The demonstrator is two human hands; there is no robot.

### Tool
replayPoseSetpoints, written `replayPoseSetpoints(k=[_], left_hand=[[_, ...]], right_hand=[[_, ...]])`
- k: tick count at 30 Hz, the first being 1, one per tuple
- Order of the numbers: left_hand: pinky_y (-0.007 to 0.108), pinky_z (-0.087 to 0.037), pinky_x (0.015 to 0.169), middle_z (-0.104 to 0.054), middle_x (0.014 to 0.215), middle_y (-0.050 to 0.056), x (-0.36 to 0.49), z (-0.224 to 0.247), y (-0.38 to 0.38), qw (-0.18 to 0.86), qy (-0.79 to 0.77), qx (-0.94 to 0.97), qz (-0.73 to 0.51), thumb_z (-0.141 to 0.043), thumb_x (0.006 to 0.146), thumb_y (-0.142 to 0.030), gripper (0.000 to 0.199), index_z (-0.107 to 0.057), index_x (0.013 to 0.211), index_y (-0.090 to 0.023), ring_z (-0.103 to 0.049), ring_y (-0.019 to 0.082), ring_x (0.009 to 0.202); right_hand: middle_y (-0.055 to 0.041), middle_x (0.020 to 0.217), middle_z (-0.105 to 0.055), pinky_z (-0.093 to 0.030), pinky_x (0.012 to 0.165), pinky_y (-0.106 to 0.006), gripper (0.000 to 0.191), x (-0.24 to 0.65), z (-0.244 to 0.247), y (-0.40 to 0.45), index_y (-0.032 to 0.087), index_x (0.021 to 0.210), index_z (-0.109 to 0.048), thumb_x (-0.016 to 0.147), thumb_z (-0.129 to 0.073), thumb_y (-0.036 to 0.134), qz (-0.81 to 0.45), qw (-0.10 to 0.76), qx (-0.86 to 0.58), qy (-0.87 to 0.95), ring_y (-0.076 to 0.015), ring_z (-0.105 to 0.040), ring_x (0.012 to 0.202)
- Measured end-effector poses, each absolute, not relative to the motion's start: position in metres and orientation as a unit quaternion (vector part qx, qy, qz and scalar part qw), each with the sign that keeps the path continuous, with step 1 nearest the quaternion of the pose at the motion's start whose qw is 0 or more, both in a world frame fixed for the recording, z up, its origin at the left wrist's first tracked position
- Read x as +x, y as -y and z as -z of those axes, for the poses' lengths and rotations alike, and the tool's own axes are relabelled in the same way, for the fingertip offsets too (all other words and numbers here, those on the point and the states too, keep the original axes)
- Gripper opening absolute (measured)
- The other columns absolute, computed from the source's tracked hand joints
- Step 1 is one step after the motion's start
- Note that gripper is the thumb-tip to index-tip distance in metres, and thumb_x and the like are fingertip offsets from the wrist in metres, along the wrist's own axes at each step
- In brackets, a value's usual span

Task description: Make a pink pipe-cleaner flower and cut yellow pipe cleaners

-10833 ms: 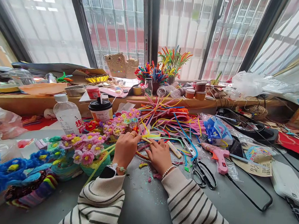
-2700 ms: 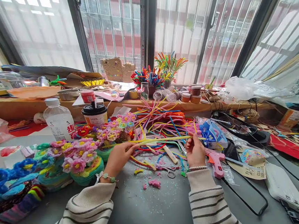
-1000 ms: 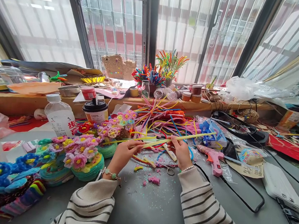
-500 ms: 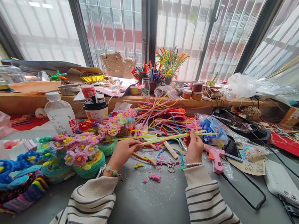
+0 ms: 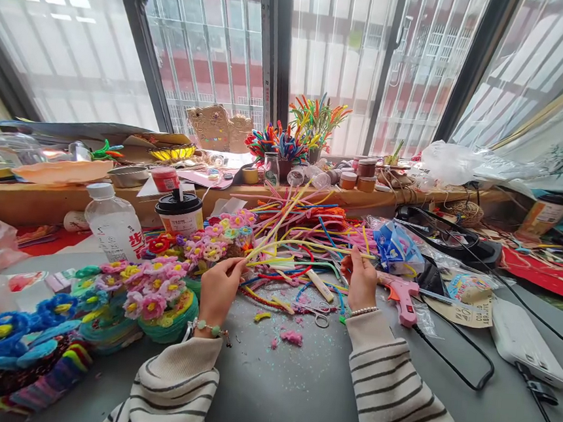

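My left hand (image 5: pixel 220 292) pinches pale yellow pipe cleaners (image 5: pixel 303 244) near one end, left of centre. Their other end lies between the pinched fingers of my right hand (image 5: pixel 360 282). From my left fingers some strands run to the right, and another rises toward the pile of loose pipe cleaners (image 5: pixel 311 213) behind. Small scissors (image 5: pixel 320 317) and a pink tuft (image 5: pixel 291 337) lie on the grey table between my forearms. Pink flowers on a green base (image 5: pixel 167 306) stand beside my left wrist.
A pink glue gun (image 5: pixel 404 302) with a black cord lies right of my right hand. A clear bottle (image 5: pixel 115 223) and a black-lidded cup (image 5: pixel 179 212) stand at the back left. A white power bank (image 5: pixel 526 341) lies at the right.
My left hand has moved slightly up and left, its fingers now pointing more upward. The yellow strands between my hands have gone from straight to curved and spread apart.
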State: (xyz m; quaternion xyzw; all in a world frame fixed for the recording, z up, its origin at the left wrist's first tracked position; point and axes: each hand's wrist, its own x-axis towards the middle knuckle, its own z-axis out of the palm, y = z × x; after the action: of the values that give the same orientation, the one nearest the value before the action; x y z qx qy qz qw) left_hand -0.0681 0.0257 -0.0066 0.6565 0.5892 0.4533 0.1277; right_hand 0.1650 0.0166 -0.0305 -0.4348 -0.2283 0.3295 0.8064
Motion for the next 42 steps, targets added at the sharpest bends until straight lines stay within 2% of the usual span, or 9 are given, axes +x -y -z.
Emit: replayPoseSetpoints(k=[6, 13, 17, 21, 23, 28, 37, 42], left_hand=[[0.022, -0.042, 0.054, -0.066, 0.063, 0.000, -0.068, 0.003, -0.024, 0.133, -0.605, 0.642, -0.452, -0.044, 0.071, -0.040, 0.029, -0.062, 0.077, -0.019, -0.058, 0.014, 0.050], [0.023, -0.043, 0.059, -0.066, 0.070, 0.002, -0.068, 0.002, -0.022, 0.111, -0.605, 0.620, -0.488, -0.043, 0.073, -0.040, 0.030, -0.060, 0.083, -0.018, -0.060, 0.014, 0.057], [0.022, -0.044, 0.058, -0.066, 0.072, 0.002, -0.065, 0.004, -0.021, 0.150, -0.564, 0.648, -0.489, -0.045, 0.072, -0.040, 0.030, -0.060, 0.084, -0.018, -0.060, 0.014, 0.059], [0.023, -0.046, 0.059, -0.066, 0.074, 0.003, -0.062, 0.006, -0.022, 0.209, -0.506, 0.687, -0.478, -0.047, 0.070, -0.039, 0.030, -0.061, 0.084, -0.018, -0.059, 0.015, 0.063], [0.023, -0.046, 0.060, -0.066, 0.075, 0.003, -0.060, 0.008, -0.022, 0.232, -0.479, 0.707, -0.467, -0.048, 0.070, -0.039, 0.029, -0.062, 0.084, -0.018, -0.059, 0.015, 0.065], [0.023, -0.046, 0.059, -0.066, 0.073, 0.004, -0.059, 0.009, -0.023, 0.265, -0.451, 0.728, -0.442, -0.048, 0.070, -0.037, 0.027, -0.063, 0.080, -0.017, -0.059, 0.015, 0.064], [0.022, -0.045, 0.054, -0.063, 0.065, 0.003, -0.060, 0.012, -0.026, 0.278, -0.466, 0.709, -0.451, -0.045, 0.071, -0.042, 0.033, -0.062, 0.080, -0.016, -0.057, 0.013, 0.056], [0.023, -0.045, 0.054, -0.063, 0.066, 0.002, -0.065, 0.012, -0.027, 0.229, -0.514, 0.678, -0.474, -0.041, 0.074, -0.042, 0.033, -0.060, 0.083, -0.017, -0.057, 0.014, 0.055]], right_hand=[[0.0072, 0.045, -0.050, -0.034, 0.039, -0.019, 0.030, 0.180, 0.032, -0.016, 0.017, 0.063, -0.055, 0.059, -0.059, 0.047, -0.287, 0.835, -0.430, 0.189, -0.0051, -0.042, 0.038], [0.0071, 0.044, -0.050, -0.034, 0.038, -0.017, 0.034, 0.188, 0.035, -0.017, 0.017, 0.057, -0.051, 0.060, -0.056, 0.050, -0.280, 0.841, -0.428, 0.179, -0.0040, -0.042, 0.038], [0.0039, 0.044, -0.052, -0.034, 0.037, -0.017, 0.035, 0.168, 0.030, -0.013, 0.014, 0.048, -0.052, 0.057, -0.061, 0.047, -0.367, 0.786, -0.423, 0.262, -0.0045, -0.044, 0.038], [-0.0001, 0.055, -0.059, -0.036, 0.040, -0.019, 0.031, 0.146, 0.025, -0.008, 0.014, 0.066, -0.062, 0.056, -0.064, 0.043, -0.483, 0.691, -0.392, 0.367, -0.0070, -0.048, 0.043], [-0.0001, 0.057, -0.060, -0.037, 0.042, -0.019, 0.030, 0.140, 0.024, -0.006, 0.014, 0.065, -0.062, 0.057, -0.063, 0.043, -0.505, 0.674, -0.377, 0.385, -0.0067, -0.048, 0.044], [0.0036, 0.057, -0.058, -0.040, 0.048, -0.019, 0.022, 0.142, 0.022, -0.004, 0.017, 0.064, -0.061, 0.056, -0.065, 0.037, -0.504, 0.699, -0.351, 0.367, -0.0064, -0.048, 0.048], [0.0032, 0.056, -0.059, -0.041, 0.050, -0.020, 0.017, 0.137, 0.026, -0.005, 0.017, 0.064, -0.062, 0.059, -0.063, 0.033, -0.465, 0.719, -0.381, 0.350, -0.0064, -0.049, 0.049], [0.0033, 0.057, -0.060, -0.042, 0.048, -0.020, 0.017, 0.140, 0.026, -0.005, 0.018, 0.064, -0.062, 0.059, -0.063, 0.034, -0.442, 0.737, -0.387, 0.335, -0.0071, -0.051, 0.048]])
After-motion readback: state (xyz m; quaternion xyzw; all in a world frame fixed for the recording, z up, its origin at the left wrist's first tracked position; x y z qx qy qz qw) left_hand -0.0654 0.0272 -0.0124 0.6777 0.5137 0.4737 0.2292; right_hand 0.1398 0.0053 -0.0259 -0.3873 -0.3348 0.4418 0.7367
